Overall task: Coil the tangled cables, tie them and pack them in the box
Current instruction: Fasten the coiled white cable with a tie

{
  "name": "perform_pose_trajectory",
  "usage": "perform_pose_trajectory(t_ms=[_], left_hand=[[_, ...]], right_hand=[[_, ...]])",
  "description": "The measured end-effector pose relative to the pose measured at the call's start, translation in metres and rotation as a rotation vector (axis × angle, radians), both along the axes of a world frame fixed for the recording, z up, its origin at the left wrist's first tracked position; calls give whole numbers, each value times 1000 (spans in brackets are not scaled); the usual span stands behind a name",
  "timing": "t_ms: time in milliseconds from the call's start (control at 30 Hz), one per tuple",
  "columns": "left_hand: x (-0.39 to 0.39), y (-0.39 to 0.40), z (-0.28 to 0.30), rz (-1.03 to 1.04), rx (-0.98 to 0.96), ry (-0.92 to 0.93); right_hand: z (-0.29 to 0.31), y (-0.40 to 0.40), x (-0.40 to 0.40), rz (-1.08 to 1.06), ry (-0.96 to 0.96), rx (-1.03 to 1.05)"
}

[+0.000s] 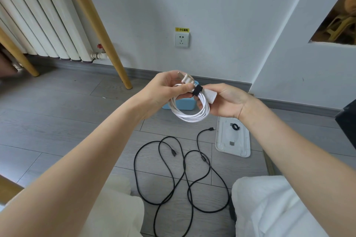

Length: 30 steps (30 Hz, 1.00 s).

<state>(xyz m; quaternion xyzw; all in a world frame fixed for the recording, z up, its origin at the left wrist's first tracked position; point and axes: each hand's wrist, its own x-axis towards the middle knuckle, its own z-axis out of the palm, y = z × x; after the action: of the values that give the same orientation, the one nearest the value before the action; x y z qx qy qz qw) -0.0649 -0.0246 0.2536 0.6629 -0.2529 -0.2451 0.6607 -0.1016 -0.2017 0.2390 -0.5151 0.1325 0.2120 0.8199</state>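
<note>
Head view showed both hands pinching a coiled white cable (189,113): left hand (165,87), right hand (227,100), black strap (197,90) around it, black cable (181,175) loose on the floor (57,121).

Soft, even daylight fills the room; nothing is dim and shadows are faint, only a pale grey under the chair leg (107,44) and along the skirting board (212,80). The wall (221,15) reads cool blue-grey. Wide-angle distortion bends the radiator (38,21) and stretches both forearms near the edges. The centre is sharp; the lower corners look slightly soft.
</note>
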Motion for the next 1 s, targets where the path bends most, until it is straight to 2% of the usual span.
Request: perform_pose_trajectory(t_ms=[267, 433, 600, 833, 1000], left_hand=[[0, -6, 0, 43, 163, -258], [1, -4, 2, 4, 87, -228], [0, -4, 3, -2, 107, -247], [10, -2, -2, 121, 132, -269], [10, -1, -2, 99, 121, -247]], right_hand=[[6, 6, -1, -73, 67, 37], [9, 9, 0, -132, 88, 41], [9, 13, 1, -153, 53, -16], [7, 13, 6, -158, -162, -179], [11, 12, 4, -109, -121, -160]])
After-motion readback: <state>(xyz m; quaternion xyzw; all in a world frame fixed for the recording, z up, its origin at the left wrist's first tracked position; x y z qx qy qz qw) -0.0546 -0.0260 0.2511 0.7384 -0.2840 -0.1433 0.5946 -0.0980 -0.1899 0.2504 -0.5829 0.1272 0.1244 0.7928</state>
